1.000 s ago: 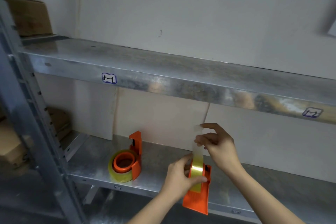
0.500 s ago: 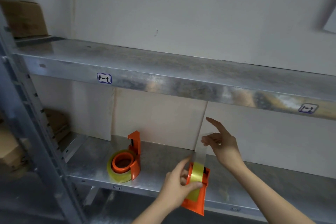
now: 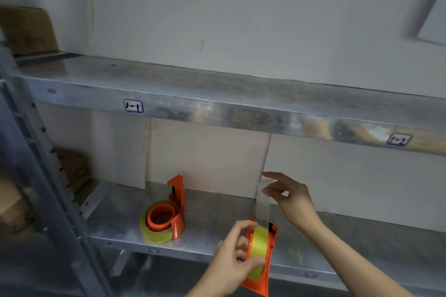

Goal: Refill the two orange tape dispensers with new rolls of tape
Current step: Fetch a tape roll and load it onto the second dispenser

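Observation:
An orange tape dispenser with a yellowish roll in it is held at the front edge of the lower metal shelf; my left hand grips it by the roll. A clear strip of tape runs up from the roll to my right hand, whose thumb and fingers pinch its end while the forefinger points out. A second orange dispenser with a roll on its hub lies on the shelf to the left, untouched.
The upper metal shelf overhangs the work area, with blue labels on its front. A grey upright post stands at the left. Cardboard boxes sit at the far left on both levels. The white wall lies behind.
My right hand has drawn the tape strip a little further right and its fingers have spread. The dispenser stays in my left hand, shifted slightly right; the camera has moved a little.

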A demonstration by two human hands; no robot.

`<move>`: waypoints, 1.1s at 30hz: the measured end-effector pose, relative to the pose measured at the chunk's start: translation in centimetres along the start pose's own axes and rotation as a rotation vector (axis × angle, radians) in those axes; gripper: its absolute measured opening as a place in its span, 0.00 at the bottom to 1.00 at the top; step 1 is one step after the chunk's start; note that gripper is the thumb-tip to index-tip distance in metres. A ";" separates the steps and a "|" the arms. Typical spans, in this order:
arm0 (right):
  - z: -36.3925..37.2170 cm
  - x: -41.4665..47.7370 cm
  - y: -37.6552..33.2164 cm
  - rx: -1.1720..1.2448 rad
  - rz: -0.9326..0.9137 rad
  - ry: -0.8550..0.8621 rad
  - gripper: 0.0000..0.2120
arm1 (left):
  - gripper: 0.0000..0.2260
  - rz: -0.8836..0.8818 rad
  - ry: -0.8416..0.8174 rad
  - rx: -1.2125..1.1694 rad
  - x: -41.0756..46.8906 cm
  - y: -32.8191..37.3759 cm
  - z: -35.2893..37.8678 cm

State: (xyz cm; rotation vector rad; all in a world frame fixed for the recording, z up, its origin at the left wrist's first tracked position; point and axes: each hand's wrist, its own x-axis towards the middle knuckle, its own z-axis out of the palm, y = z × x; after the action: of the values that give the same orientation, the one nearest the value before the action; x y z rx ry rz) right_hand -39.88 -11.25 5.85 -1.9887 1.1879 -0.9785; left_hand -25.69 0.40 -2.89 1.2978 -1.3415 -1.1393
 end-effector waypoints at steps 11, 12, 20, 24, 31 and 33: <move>-3.2 -0.6 -1.5 -0.011 0.000 0.116 0.20 | 0.35 0.102 -0.086 0.015 -3.5 5.8 -0.2; -3.5 -0.9 -1.9 -0.008 -0.004 0.121 0.21 | 0.35 0.114 -0.086 0.022 -3.9 6.2 -0.2; -5.2 -3.7 -4.7 0.077 -0.037 0.191 0.19 | 0.34 0.213 -0.094 0.049 -6.5 8.8 -0.1; -6.4 -5.3 -5.7 0.134 -0.026 0.221 0.17 | 0.35 0.298 -0.121 0.039 -7.6 10.1 0.0; -9.6 -7.9 -7.6 0.117 -0.066 0.254 0.17 | 0.36 0.382 -0.124 0.089 -9.7 11.8 1.1; -10.4 -8.5 -8.1 0.118 -0.071 0.249 0.16 | 0.37 0.411 -0.114 0.090 -10.2 12.7 1.6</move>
State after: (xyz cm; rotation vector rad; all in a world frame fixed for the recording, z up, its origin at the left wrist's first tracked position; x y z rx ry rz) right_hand -47.62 -1.67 15.46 -1.8673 1.1651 -1.3326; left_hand -28.95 10.79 9.28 0.9667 -1.6677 -0.8840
